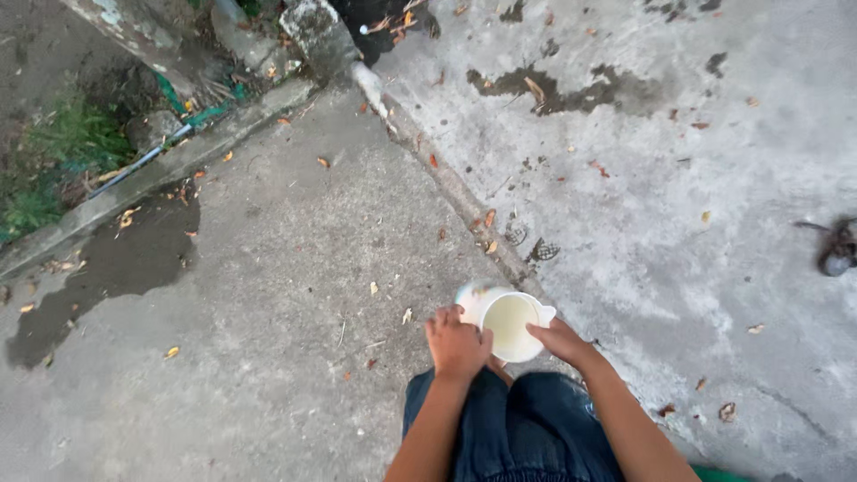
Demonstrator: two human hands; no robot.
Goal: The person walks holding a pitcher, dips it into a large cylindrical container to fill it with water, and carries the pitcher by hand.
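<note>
Jug (509,323), white and holding pale cloudy water, sits in front of the person's knees, held up over the concrete floor (295,268). The left hand (457,344) is closed around its near side, and the right hand (561,339) grips the rim by the spout. Dry leaves (489,217) and dark wet patches (116,268) lie on the floor around.

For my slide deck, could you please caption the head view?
Both hands, left and right, hold a white jug of pale liquid over concrete ground.
</note>
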